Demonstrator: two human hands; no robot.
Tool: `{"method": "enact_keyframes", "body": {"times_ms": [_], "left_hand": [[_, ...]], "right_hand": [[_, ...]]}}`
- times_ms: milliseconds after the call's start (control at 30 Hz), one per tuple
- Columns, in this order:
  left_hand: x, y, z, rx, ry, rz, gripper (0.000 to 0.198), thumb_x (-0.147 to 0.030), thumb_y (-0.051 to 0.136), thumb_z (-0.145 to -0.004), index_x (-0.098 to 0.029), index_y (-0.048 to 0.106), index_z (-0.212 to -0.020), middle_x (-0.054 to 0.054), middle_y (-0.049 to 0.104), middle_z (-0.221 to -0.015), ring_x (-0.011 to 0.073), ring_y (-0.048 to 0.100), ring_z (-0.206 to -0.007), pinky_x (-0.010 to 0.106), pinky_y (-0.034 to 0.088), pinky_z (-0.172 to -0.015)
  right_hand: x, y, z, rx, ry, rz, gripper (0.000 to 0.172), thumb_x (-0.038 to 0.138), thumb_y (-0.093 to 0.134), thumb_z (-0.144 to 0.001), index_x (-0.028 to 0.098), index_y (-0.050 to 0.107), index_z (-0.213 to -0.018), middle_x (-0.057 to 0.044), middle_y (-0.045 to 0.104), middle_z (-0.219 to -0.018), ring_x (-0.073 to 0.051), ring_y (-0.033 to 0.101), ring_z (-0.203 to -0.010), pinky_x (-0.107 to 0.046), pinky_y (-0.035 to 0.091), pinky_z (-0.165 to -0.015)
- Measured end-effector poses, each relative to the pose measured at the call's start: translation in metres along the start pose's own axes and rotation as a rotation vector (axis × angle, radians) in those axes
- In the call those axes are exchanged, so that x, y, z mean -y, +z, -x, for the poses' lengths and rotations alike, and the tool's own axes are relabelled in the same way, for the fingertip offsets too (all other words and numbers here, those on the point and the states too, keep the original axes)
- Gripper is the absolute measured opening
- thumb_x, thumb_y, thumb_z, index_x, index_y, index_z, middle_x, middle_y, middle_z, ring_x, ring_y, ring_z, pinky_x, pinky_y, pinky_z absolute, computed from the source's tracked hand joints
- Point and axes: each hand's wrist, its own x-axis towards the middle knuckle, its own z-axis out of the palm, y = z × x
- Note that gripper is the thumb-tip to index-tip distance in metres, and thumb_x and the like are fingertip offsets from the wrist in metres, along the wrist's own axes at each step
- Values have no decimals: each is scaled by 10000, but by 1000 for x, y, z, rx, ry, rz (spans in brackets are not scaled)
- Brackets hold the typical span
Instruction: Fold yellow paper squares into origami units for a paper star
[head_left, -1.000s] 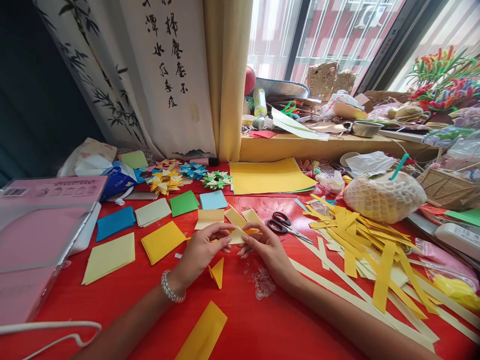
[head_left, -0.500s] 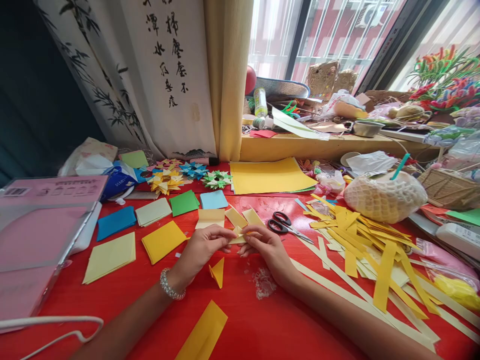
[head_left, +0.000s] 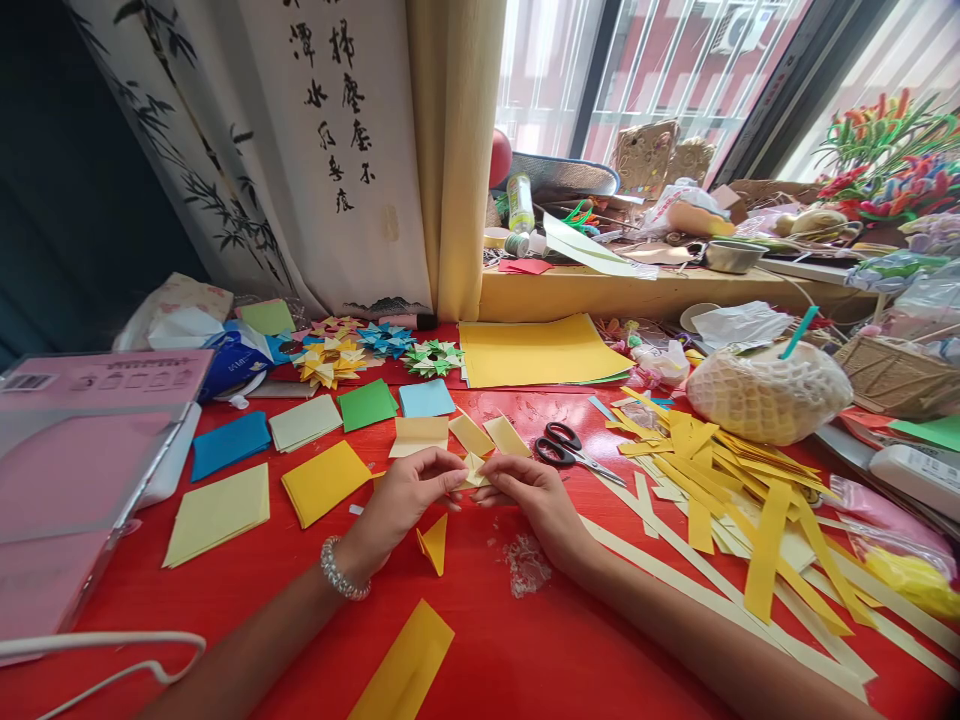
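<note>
Between my two hands is a small pale yellow folded paper [head_left: 474, 470], pinched at both sides by thumbs and fingertips. My left hand [head_left: 412, 492], with a clear coiled band at the wrist, grips its left edge. My right hand [head_left: 534, 494] grips its right edge; the fingers hide part of the paper. Just beyond lie several creased pale yellow sheets [head_left: 420, 436]. Below my left hand a folded yellow paper piece [head_left: 433, 545] stands on the red table, and a yellow paper strip [head_left: 409, 660] lies nearer me.
Black-handled scissors [head_left: 574, 452] lie right of my hands, beside a heap of yellow paper strips [head_left: 705, 480]. Stacks of coloured paper [head_left: 322, 482] sit to the left. Behind are folded paper stars [head_left: 330, 362] and large yellow sheets [head_left: 540, 352]. A netted coconut with straw [head_left: 769, 392] stands right.
The hands stay in nearly the same place, still pinching the pale yellow paper. Its folded flaps look slightly more spread between the fingertips. The view has shifted very slightly.
</note>
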Motion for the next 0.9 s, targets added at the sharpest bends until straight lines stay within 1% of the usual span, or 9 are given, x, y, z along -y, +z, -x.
{"method": "enact_keyframes", "body": {"times_ms": [67, 300, 400, 500, 567, 633, 700, 800, 900], "left_hand": [[2, 0, -1, -13, -4, -1, 212, -346, 626, -746, -151, 591, -825, -5, 576, -795, 103, 550, -634, 219, 485, -619], [1, 1, -2, -30, -7, -15, 222, -327, 650, -714, -127, 565, -762, 0, 558, -735, 108, 533, -621, 215, 476, -569], [2, 1, -1, -45, -11, -30, 211, -316, 648, -716, -125, 564, -752, -2, 560, -723, 104, 534, -605, 213, 469, -564], [5, 1, -1, -36, -13, -45, 216, -325, 642, -722, -127, 564, -756, -1, 575, -707, 107, 542, -577, 229, 466, -572], [6, 1, -1, -23, -4, -51, 219, -335, 633, -730, -130, 565, -764, 2, 584, -703, 114, 549, -581, 238, 466, -580], [7, 1, 0, -19, 11, -61, 220, -343, 625, -737, -133, 563, -760, 3, 586, -701, 119, 550, -589, 239, 461, -579], [7, 2, 1, -29, 31, -99, 214, -341, 619, -744, -135, 562, -757, 4, 582, -705, 117, 545, -593, 232, 451, -576], [8, 3, 1, -48, 60, -160, 198, -332, 604, -759, -140, 556, -774, 3, 567, -725, 112, 536, -602, 228, 440, -582], [10, 3, 0, -34, 83, -100, 226, -352, 601, -758, -154, 536, -848, 10, 554, -778, 126, 540, -646, 234, 456, -579]], "right_hand": [[0, 0, 0, 4, 2, 2, 179, 325, 636, -784, 153, 638, -834, -35, 647, -753, -179, 633, -706, -287, 523, -724], [1, 1, 1, -6, 26, 9, 181, 336, 656, -758, 162, 642, -807, -29, 638, -765, -191, 626, -737, -310, 520, -760], [1, 2, 2, 10, 24, 0, 156, 310, 636, -776, 157, 635, -807, -29, 634, -770, -186, 626, -738, -308, 518, -766], [2, 3, 2, 26, 18, -3, 145, 292, 618, -793, 147, 619, -790, -32, 622, -777, -182, 623, -749, -300, 515, -765], [2, 3, 1, 25, 5, -4, 161, 301, 640, -780, 147, 595, -793, -27, 610, -802, -175, 620, -744, -290, 516, -743], [1, 3, 1, 9, 0, -3, 228, 330, 678, -753, 159, 564, -852, -15, 604, -805, -165, 619, -711, -283, 517, -705], [1, 3, 0, 18, 24, 23, 296, 383, 682, -748, 157, 546, -883, -15, 611, -767, -161, 619, -673, -275, 512, -670], [2, 3, 0, 89, 67, 82, 333, 459, 626, -781, 133, 560, -811, -38, 621, -707, -164, 619, -642, -261, 500, -633], [3, 4, 1, 105, 56, 95, 343, 473, 608, -793, 133, 562, -781, -42, 622, -692, -164, 617, -633, -254, 497, -616]]}}
